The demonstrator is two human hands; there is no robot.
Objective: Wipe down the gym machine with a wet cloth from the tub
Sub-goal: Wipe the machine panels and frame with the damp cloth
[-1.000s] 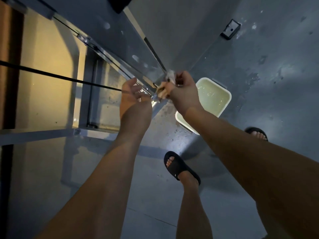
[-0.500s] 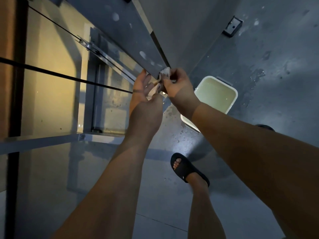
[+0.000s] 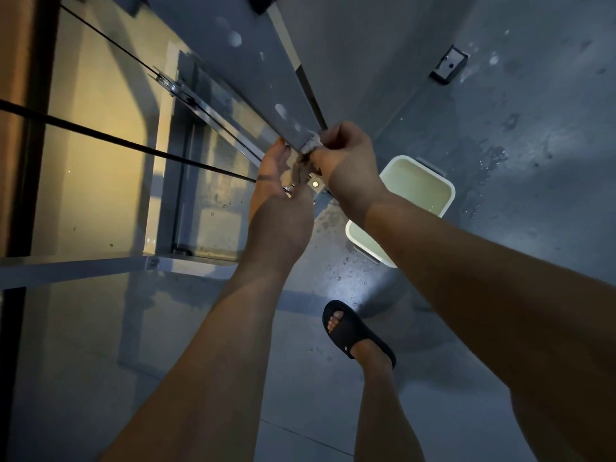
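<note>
Head cam, the only view. R hand [image 3: 346, 161] is clenched round the wet cloth [image 3: 308, 150], pressing it on the lower end of the gym machine's sloped grey beam [image 3: 260, 78]. Cloth's bunched up, w/ a tail hanging down between the two hands. L hand [image 3: 280, 201] is loose, fingers fairly straight, tips against the beam's edge just beside the cloth. It grasps nothing as far as I can see. Tub [image 3: 448, 195] sits on the floor below the hands, pale water in it, partly behind the R forearm.

Risks, imo: the floor [image 3: 350, 278] by the tub is splashed & shiny, and the person's in an open black sandal [image 3: 346, 331] near it, so a slip's likely if they step w/o looking. A taut black cable [image 3: 133, 144] runs right up to the L hand and could snag fingers. The cloth tail may drip more onto the floor.

Hard to see: light's dim, and the fitting behind the hands is mostly blocked. R fingertips are hidden in the cloth. Top of the machine is cut off.
</note>
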